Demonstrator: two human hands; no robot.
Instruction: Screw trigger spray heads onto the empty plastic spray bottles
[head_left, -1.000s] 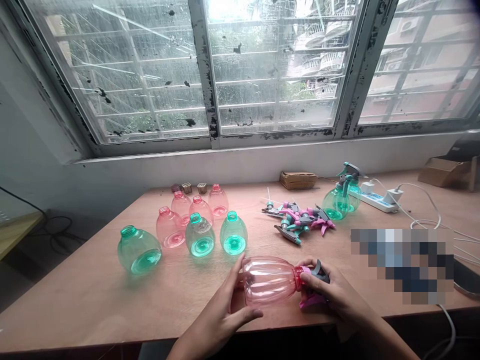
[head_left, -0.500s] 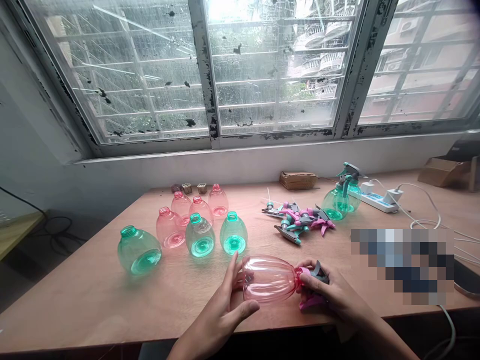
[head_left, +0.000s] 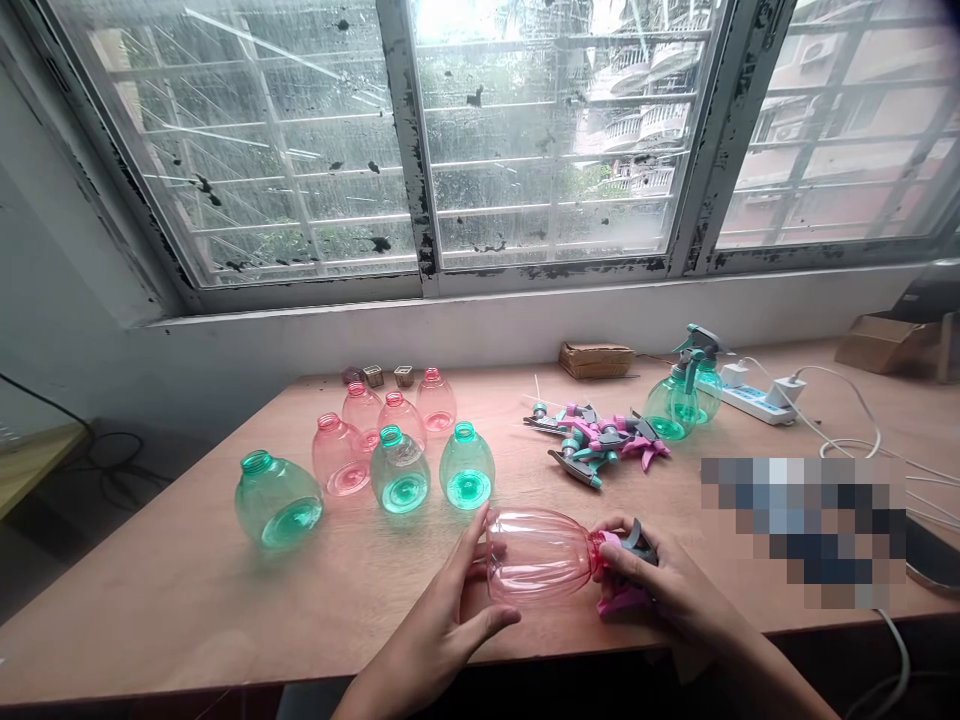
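Note:
A clear pink spray bottle [head_left: 536, 555] lies sideways above the table's front edge, its base to the left. On its neck sits a pink and grey trigger spray head [head_left: 636, 542]. My right hand [head_left: 667, 575] is closed around that head, thumb and fingers at the collar. Around the bottle's base, my left hand [head_left: 454, 600] has its fingers stretched and its thumb apart below. Some left fingers are behind the bottle, so their contact is unclear. Just beyond stand open-necked green bottles [head_left: 467, 468] and pink bottles [head_left: 339, 458].
A heap of loose spray heads [head_left: 592, 435] lies mid-table. Green bottles with spray heads [head_left: 670, 408] stand by a power strip [head_left: 750, 398] and cables. A brown cardboard package [head_left: 596, 360] lies near the wall. A blurred patch covers part of the right side.
My left hand's fingers and thumb have shifted very slightly at the bottle's base. My right hand keeps hold of the spray head, and the other bottles have not moved.

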